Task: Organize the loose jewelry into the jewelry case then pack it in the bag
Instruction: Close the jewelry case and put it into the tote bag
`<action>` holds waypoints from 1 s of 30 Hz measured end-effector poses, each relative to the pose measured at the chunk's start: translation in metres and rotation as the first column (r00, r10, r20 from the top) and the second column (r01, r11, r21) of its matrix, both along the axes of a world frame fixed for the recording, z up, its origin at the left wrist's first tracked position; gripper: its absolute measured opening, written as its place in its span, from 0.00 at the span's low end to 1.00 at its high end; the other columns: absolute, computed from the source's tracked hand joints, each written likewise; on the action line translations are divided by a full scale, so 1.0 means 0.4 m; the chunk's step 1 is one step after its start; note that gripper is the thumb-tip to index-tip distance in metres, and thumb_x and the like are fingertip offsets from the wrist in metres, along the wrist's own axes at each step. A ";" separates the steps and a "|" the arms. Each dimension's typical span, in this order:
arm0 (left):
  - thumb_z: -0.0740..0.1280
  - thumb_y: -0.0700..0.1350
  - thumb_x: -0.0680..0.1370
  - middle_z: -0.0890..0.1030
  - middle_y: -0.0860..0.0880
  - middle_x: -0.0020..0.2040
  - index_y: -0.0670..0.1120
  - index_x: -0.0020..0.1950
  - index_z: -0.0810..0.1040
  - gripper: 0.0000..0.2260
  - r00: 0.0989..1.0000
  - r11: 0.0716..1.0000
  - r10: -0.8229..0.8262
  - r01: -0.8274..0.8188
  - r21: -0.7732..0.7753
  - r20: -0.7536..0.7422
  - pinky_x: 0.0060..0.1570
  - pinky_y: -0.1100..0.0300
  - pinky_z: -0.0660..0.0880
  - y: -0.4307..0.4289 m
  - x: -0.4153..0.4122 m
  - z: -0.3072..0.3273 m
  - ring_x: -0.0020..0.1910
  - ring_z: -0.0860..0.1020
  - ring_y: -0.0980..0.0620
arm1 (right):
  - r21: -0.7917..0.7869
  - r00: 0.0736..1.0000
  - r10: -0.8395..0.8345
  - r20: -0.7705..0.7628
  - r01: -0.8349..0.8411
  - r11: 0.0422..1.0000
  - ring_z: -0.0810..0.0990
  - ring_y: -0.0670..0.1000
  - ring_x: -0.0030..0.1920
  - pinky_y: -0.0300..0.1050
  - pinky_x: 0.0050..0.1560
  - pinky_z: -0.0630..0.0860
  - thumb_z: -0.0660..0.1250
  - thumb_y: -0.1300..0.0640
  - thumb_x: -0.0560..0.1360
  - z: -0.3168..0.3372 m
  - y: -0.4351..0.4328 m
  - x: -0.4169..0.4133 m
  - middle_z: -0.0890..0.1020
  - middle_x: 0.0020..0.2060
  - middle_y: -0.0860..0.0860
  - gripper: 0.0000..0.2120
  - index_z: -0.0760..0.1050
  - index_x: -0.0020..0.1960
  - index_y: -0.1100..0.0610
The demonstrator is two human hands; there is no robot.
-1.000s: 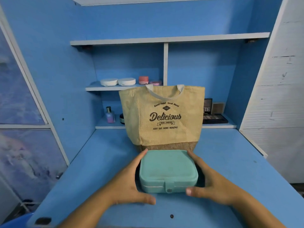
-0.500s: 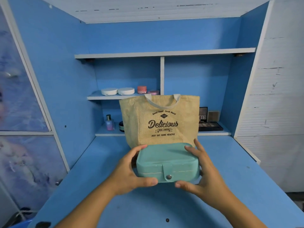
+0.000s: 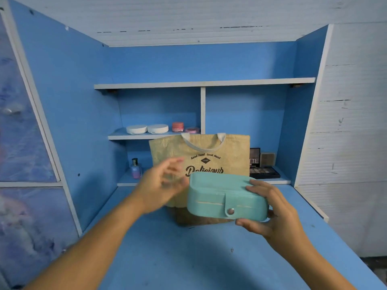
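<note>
Holding the jewelry case one-handed: right hand pinches its right end, fingers on top, thumb underneath. Blurred left hand, fingers loosely spread, empty, just left of the case. Directly behind both hands stands the bag, mouth looks flat. Risk: unsupported left end sags and slips; case snags the unopened rim, toppling the bag.

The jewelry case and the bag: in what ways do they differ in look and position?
The jewelry case is teal and smooth; the bag is tan, woven and printed. The case is held up in the right hand; the bag stands on the desk. The case looks smaller than the bag. Both face the camera.
</note>
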State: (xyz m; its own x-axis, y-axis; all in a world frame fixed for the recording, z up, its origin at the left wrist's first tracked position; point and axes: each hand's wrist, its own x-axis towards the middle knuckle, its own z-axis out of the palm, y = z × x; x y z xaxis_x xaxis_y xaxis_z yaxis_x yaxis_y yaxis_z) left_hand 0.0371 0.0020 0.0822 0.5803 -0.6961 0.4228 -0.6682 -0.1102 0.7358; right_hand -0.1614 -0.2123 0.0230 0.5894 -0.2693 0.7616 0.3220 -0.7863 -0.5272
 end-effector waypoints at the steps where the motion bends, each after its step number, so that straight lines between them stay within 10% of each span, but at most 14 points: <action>1: 0.70 0.69 0.65 0.77 0.57 0.58 0.58 0.64 0.72 0.31 0.980 0.989 0.142 -0.136 -0.052 0.137 0.56 0.60 0.73 -0.012 0.027 0.031 0.59 0.75 0.58 | 0.028 1.000 0.003 0.018 -0.004 1.000 0.72 0.42 0.64 0.34 0.47 0.77 0.73 0.33 0.61 0.008 -0.007 -0.001 0.72 0.62 0.36 0.29 0.70 0.60 0.34; 4: 0.69 0.58 0.75 0.72 0.52 0.65 0.52 0.69 0.71 0.25 0.860 0.930 0.365 -0.349 -0.110 0.357 0.68 0.55 0.64 -0.049 0.109 0.112 0.68 0.67 0.51 | 0.068 0.999 -0.004 0.046 0.001 0.998 0.72 0.42 0.64 0.31 0.46 0.75 0.73 0.33 0.61 0.029 -0.027 -0.003 0.74 0.61 0.37 0.29 0.70 0.60 0.34; 12: 0.47 0.67 0.80 0.56 0.51 0.79 0.60 0.74 0.65 0.25 0.892 0.840 0.393 -0.448 0.308 0.225 0.73 0.42 0.47 -0.104 0.209 0.118 0.78 0.47 0.45 | 0.002 0.998 -0.033 0.050 0.033 0.999 0.72 0.43 0.63 0.40 0.48 0.78 0.72 0.33 0.61 0.074 -0.040 0.005 0.74 0.61 0.40 0.29 0.68 0.60 0.32; 15: 0.50 0.60 0.83 0.61 0.46 0.77 0.57 0.53 0.80 0.20 0.920 0.916 0.389 -0.392 0.084 0.056 0.74 0.48 0.53 -0.099 0.206 0.109 0.77 0.54 0.50 | -0.010 0.997 -0.040 0.072 0.040 0.999 0.72 0.43 0.63 0.41 0.49 0.76 0.71 0.31 0.62 0.091 -0.039 0.012 0.74 0.61 0.41 0.29 0.68 0.61 0.32; 19: 0.63 0.51 0.81 0.60 0.47 0.78 0.44 0.29 0.72 0.21 0.926 0.926 0.378 -0.378 -0.005 0.029 0.65 0.56 0.63 -0.075 0.149 0.085 0.75 0.59 0.56 | -0.021 0.991 -0.028 0.129 0.031 0.999 0.73 0.45 0.63 0.37 0.49 0.76 0.72 0.31 0.61 0.134 -0.037 0.017 0.74 0.61 0.38 0.30 0.68 0.61 0.34; 23: 0.74 0.53 0.71 0.71 0.49 0.72 0.50 0.38 0.84 0.08 0.939 0.934 0.340 -0.332 0.131 -0.045 0.63 0.58 0.65 -0.038 0.130 0.102 0.74 0.62 0.57 | 0.037 0.984 0.006 0.180 -0.013 0.999 0.76 0.49 0.60 0.48 0.52 0.79 0.73 0.30 0.59 0.192 -0.033 0.026 0.75 0.59 0.36 0.31 0.69 0.59 0.35; 26: 0.75 0.58 0.62 0.84 0.52 0.50 0.53 0.46 0.85 0.16 0.946 0.900 0.260 -0.164 0.403 -0.194 0.50 0.59 0.76 -0.025 0.107 0.149 0.52 0.80 0.55 | 0.069 0.985 0.027 0.170 -0.040 0.997 0.78 0.52 0.57 0.57 0.48 0.80 0.73 0.29 0.58 0.230 -0.032 0.040 0.76 0.58 0.38 0.31 0.70 0.58 0.35; 30: 0.77 0.52 0.66 0.81 0.58 0.52 0.54 0.58 0.81 0.21 0.959 0.889 0.274 -0.223 0.399 -0.074 0.47 0.66 0.76 -0.033 0.091 0.156 0.49 0.79 0.61 | 0.016 0.989 -0.031 0.147 0.029 0.999 0.78 0.50 0.55 0.55 0.48 0.80 0.71 0.28 0.58 0.251 -0.031 0.053 0.76 0.57 0.40 0.32 0.71 0.58 0.38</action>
